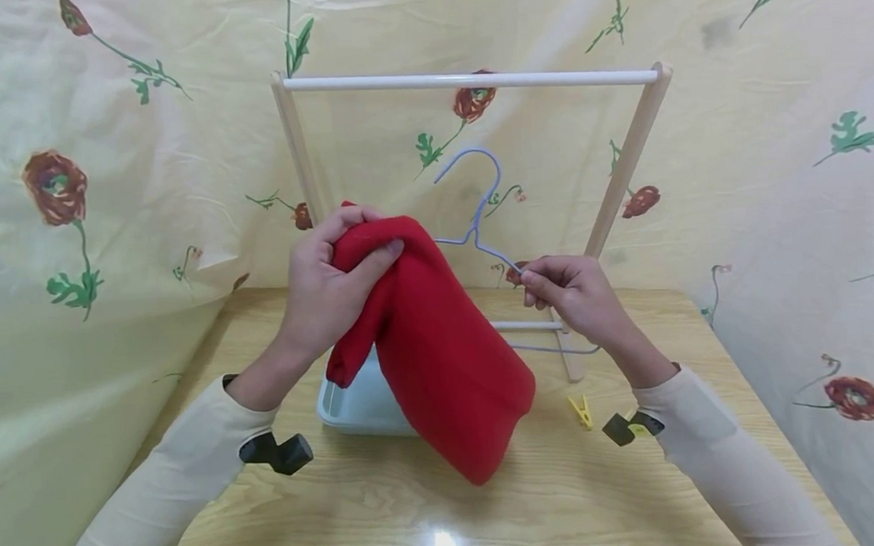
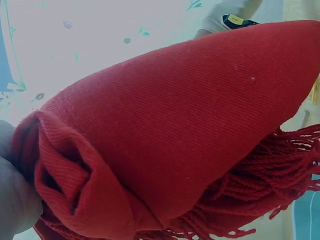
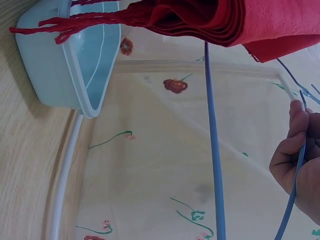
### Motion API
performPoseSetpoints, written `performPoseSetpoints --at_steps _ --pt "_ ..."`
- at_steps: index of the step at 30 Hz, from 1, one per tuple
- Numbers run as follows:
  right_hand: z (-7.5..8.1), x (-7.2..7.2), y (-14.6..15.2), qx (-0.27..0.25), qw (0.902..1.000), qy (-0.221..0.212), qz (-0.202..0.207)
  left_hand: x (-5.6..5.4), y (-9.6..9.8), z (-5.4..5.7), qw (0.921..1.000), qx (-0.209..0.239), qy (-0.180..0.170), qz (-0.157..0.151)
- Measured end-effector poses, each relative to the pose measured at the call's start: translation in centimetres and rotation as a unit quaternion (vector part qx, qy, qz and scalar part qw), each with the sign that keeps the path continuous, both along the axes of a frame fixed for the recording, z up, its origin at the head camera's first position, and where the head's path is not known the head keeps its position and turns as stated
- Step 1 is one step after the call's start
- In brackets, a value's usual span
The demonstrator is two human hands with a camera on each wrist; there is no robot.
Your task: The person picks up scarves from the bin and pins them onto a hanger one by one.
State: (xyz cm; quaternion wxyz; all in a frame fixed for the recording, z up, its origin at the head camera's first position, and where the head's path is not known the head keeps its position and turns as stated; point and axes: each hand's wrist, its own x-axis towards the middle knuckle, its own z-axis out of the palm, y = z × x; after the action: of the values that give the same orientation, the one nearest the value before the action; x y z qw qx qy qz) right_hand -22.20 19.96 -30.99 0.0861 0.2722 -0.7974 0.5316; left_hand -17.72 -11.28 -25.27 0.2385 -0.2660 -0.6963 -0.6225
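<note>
A folded red scarf hangs from my left hand, which grips its bunched upper end between thumb and fingers. Twisted fringe shows along the scarf's edge in the left wrist view. My right hand pinches the right shoulder of a blue wire hanger, whose hook points up. The scarf covers the hanger's left part in the head view. In the right wrist view the scarf's folded layers overlap the hanger's bottom bar.
Behind the hands stands a rack with wooden posts and a white top rod. A light blue basin sits on the wooden table, partly behind the scarf. A yellow clothespin lies on the right. Flowered cloth surrounds the table.
</note>
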Motion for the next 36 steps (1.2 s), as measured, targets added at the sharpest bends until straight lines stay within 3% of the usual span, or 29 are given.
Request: performPoseSetpoints --at_steps 7,16,29,36 --pt "-0.5 -0.2 0.0 -0.009 0.9999 0.0 0.006 0.1 -0.1 0.4 0.9996 0.023 -0.014 0.009" --pt "-0.9 0.0 0.2 -0.001 1.0 -0.003 -0.007 -0.3 0.0 1.0 0.9977 0.063 0.023 0.01" --pt "-1.6 -0.1 0.1 -0.008 0.9997 -0.012 -0.021 -0.6 0.0 1.5 0.991 0.108 0.061 0.051" --pt "-2.2 -0.2 -0.4 -0.009 0.9996 -0.021 -0.018 -1.0 0.5 2.2 0.9872 0.129 0.085 0.041"
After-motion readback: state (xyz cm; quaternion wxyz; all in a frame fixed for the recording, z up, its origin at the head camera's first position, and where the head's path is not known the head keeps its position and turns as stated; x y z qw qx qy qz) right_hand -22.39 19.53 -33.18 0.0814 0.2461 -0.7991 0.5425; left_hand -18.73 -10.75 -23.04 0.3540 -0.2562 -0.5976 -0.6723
